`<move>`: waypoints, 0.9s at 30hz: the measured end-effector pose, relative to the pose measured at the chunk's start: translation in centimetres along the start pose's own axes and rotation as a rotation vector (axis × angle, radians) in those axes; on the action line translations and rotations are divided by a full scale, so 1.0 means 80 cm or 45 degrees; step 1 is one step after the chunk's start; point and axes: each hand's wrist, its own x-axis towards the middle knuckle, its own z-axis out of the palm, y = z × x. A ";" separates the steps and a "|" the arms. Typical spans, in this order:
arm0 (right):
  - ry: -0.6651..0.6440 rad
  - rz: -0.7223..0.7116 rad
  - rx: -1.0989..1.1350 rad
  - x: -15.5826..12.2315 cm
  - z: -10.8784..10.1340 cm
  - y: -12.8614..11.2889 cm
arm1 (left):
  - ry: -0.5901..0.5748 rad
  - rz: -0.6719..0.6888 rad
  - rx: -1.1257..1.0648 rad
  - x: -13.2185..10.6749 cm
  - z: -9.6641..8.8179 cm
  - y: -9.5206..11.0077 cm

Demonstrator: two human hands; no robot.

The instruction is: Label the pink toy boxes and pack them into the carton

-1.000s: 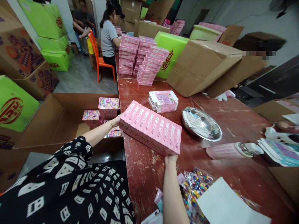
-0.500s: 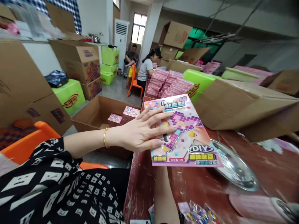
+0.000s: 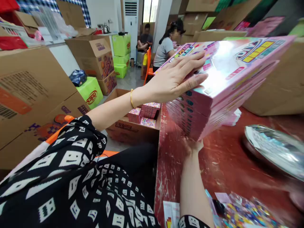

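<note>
A stack of pink DIY boxes (image 3: 237,72) is held tilted above the table, clamped between my two hands. My left hand (image 3: 174,76), with a gold bangle at the wrist, presses on the top box with its fingers spread. Underneath, my right hand (image 3: 193,144) supports the stack from below; its fingers are mostly hidden and blurred. Left of the table edge stands an open carton (image 3: 133,128) with smaller stacks of pink boxes (image 3: 148,122) inside.
A metal tray (image 3: 273,152) and bags of colourful beads (image 3: 251,212) lie on the red table (image 3: 171,177). A large carton (image 3: 268,91) stands at the right. Green boxes (image 3: 91,95) and cartons (image 3: 35,95) line the left. Two people sit farther back.
The stack has been raised and tilted, so its sides and several layers now show. My left hand stays on top. The view has shifted, showing more of the open carton.
</note>
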 end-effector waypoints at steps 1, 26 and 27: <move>0.063 0.021 0.100 0.003 0.004 0.000 | -0.011 0.004 0.045 -0.002 -0.007 0.002; 0.041 1.294 -0.024 0.249 0.194 0.453 | -0.448 -0.564 -0.236 -0.300 0.127 -0.543; 0.073 1.292 -0.045 0.255 0.185 0.473 | -0.470 -0.600 -0.250 -0.314 0.143 -0.551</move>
